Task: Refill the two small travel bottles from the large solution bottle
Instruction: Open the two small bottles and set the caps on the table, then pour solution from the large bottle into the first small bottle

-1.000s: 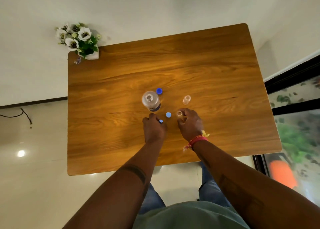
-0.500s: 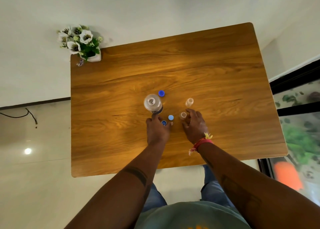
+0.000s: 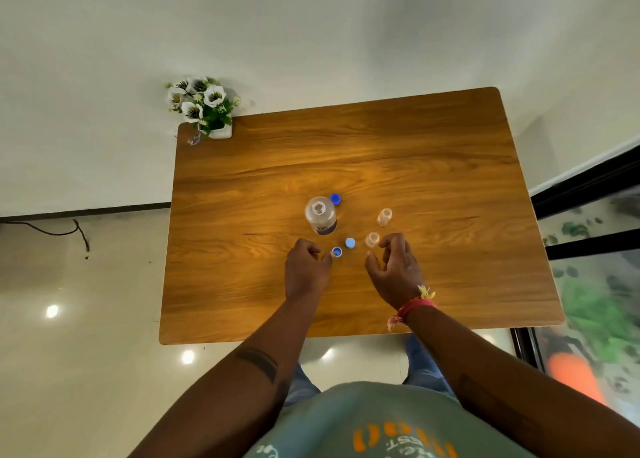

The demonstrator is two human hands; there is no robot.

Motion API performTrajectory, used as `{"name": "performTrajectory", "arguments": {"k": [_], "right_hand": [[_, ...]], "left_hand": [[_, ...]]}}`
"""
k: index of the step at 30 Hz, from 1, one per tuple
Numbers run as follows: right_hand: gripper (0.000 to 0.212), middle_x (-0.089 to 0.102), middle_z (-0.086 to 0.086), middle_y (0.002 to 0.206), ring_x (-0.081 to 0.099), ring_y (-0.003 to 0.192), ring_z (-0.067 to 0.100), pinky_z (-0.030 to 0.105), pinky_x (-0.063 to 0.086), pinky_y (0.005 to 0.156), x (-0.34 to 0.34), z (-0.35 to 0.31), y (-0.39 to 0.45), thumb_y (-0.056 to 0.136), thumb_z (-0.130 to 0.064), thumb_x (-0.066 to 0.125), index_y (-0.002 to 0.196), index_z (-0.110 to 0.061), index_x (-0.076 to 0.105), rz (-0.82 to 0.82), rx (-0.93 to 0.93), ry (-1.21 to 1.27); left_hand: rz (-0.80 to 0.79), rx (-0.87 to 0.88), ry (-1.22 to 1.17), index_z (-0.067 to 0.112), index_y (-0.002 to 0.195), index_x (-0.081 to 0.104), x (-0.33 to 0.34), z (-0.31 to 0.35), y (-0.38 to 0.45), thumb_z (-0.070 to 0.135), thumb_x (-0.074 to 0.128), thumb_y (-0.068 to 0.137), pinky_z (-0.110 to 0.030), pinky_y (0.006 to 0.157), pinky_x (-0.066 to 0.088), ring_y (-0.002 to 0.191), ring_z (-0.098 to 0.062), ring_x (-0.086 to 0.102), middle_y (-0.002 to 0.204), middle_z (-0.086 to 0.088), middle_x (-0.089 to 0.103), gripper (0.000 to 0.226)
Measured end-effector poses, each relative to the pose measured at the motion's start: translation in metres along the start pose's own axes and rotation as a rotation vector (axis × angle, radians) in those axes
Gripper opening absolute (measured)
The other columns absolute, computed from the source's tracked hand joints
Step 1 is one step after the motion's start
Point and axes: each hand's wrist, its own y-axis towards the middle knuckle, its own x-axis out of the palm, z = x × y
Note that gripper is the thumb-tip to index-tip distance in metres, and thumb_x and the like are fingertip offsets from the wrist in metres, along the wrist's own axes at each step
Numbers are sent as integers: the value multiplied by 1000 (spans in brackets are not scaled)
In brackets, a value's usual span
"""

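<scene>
Hands have let go: the left hand (image 3: pixel 306 272) has set a small cap (image 3: pixel 336 251) down, empty fingers just beside it; the right hand (image 3: pixel 394 269) has opened off the near travel bottle (image 3: pixel 372 240). Both small bottles and the large solution bottle (image 3: pixel 320 214) stand uncapped, so pouring looks next.

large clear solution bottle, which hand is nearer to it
Left. The left hand sits just below the large clear solution bottle, not touching it. The right hand is further off to the bottle's lower right, beside a small clear travel bottle.
</scene>
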Motion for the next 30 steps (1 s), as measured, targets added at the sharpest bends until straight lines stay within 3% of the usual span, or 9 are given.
{"name": "performTrajectory", "arguments": {"k": [5,8,13,15,20,24,27,30], "right_hand": [[24,51,-4,85,46,67,6,24,38,56,4,-28,4,89,-27,67,100,-20,46,-8,-133,20],[28,50,-5,85,45,70,8,25,39,60,11,-47,12,88,-28,70,99,-19,47,31,-170,11],[55,55,0,124,54,114,18,37,50,91,19,-68,29,81,-32,76,127,-20,48,7,-169,34],[69,51,4,136,47,127,23,38,44,103,24,-72,42,80,-36,77,138,-20,43,-60,-173,-50],[87,48,10,144,42,135,31,37,29,111,39,-80,72,78,-38,81,147,-10,35,-252,-187,-244],[83,58,12,131,59,116,33,43,49,94,57,-83,86,75,-37,81,143,-15,38,-278,-94,-150],[71,64,12,121,64,106,33,42,52,87,64,-83,90,77,-36,80,135,-12,45,-209,-95,-126],[62,67,10,113,66,99,31,38,50,81,62,-83,91,76,-35,81,125,-11,52,-168,-132,-118]], "left_hand": [[88,5,-98,24,98,62,-18,2,-9,30,73,88,-21,64,46,84,-10,64,91,9,66,16],[152,34,-131,25,104,62,-27,3,-5,25,67,89,-25,70,49,88,-12,64,96,8,66,15],[144,133,-145,23,127,61,-42,9,13,18,61,93,-39,82,56,98,-17,65,116,4,63,34],[101,147,-148,23,135,59,-45,14,23,12,57,95,-40,86,57,105,-17,64,126,3,60,41],[15,145,-110,21,142,56,-38,26,42,4,50,94,-38,98,52,121,-20,59,138,-1,59,51],[22,92,-198,20,135,62,-31,30,46,3,49,89,-35,100,51,122,-21,59,133,-3,63,51],[44,37,-249,20,130,66,-30,33,48,2,50,90,-28,94,48,119,-18,61,128,0,67,46],[30,26,-283,23,128,67,-33,34,49,1,50,90,-33,98,52,118,-16,61,125,4,68,47]]}}
